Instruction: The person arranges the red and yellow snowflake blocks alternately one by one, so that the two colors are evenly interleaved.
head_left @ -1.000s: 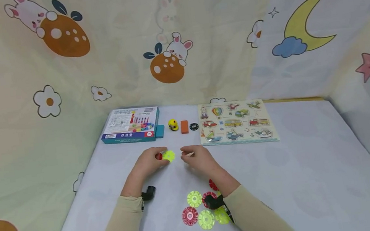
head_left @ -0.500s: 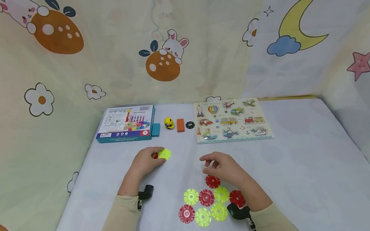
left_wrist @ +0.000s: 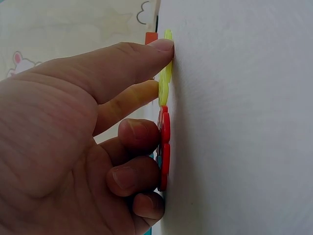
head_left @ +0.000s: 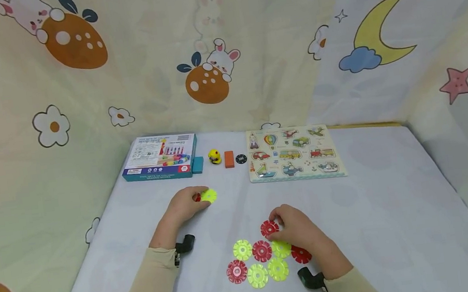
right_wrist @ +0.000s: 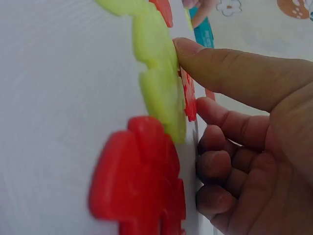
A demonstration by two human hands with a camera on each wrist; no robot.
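While the left hand (head_left: 183,206) in the head view bends thumb and fingers round a yellow-green disc (head_left: 210,196) on the table (head_left: 392,224), the right hand (head_left: 295,228) has its thumb and forefinger at a red disc (head_left: 269,228), on the far edge of the group of discs (head_left: 262,251). In the left wrist view, thumb and forefinger pinch the yellow-green disc, beside another red disc (left_wrist: 166,129). In the right wrist view, thumb and forefinger, somewhat apart, hold the red disc between them.

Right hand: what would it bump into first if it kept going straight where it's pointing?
Most likely the red disc right in front of the right hand. It's so close that the thumb and finger may already touch it; I can't tell for sure.
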